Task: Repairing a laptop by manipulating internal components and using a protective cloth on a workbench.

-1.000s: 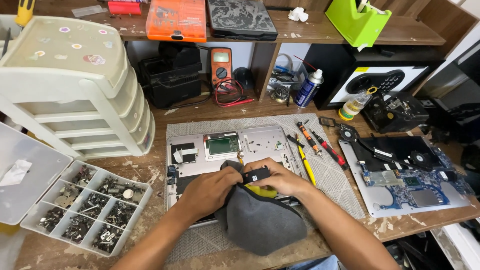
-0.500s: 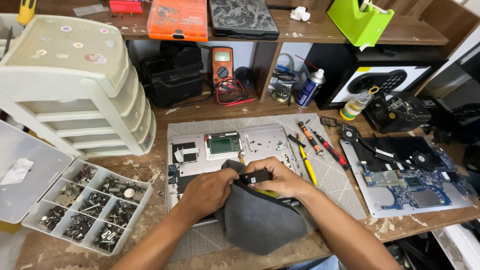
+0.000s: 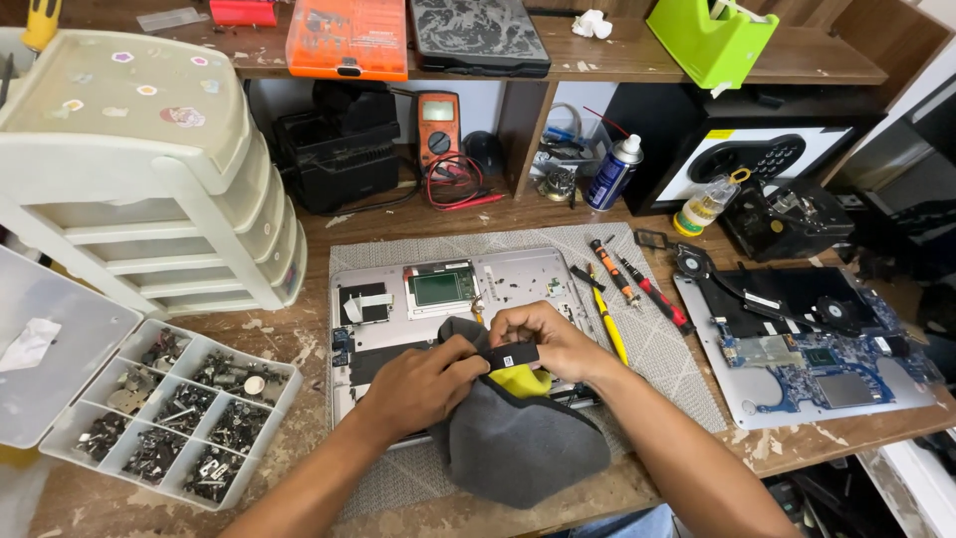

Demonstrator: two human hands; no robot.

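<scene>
Bare wood left of laptop base, drawer tower, screw tray, screwdrivers flanking

Workbench clutter around a repair job

At far left stands a cream plastic drawer tower, with a clear compartment box of screws near it. On the shelf above lie an orange bit case and a lime green tape dispenser. Under the shelf sit an orange multimeter with red leads and a blue spray can. To the right lie screwdrivers on the grey mat, and a laptop base with blue circuit board.
</scene>
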